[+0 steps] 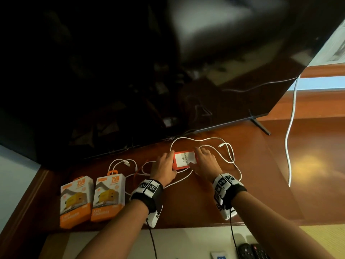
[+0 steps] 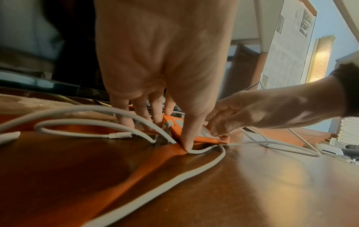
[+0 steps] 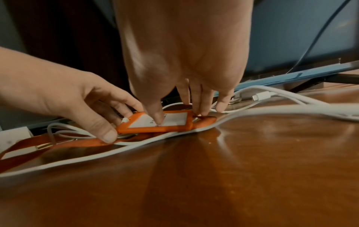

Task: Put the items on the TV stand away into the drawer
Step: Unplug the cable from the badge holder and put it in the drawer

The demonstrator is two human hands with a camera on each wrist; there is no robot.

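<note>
An orange card holder point(image 1: 184, 160) with a white card lies on the wooden TV stand point(image 1: 205, 202), on top of looped white cables point(image 1: 226, 156) and its orange lanyard point(image 3: 58, 144). My left hand point(image 1: 170, 163) pinches the holder's left end, thumb at the near edge point(image 3: 108, 136) and fingers behind it. My right hand point(image 1: 197, 157) holds the right end, with its thumb pressing on the card face point(image 3: 158, 121) and its fingers point(image 3: 201, 110) at the far edge. Two orange-and-white charger boxes point(image 1: 75, 199) point(image 1: 109, 197) lie to the left.
The dark TV point(image 1: 130, 71) stands close behind the hands, its foot point(image 1: 261, 126) to the right. Another white cable point(image 1: 291, 128) hangs down at the right. Below the stand's front edge, a pale surface holds two black remotes point(image 1: 250, 251).
</note>
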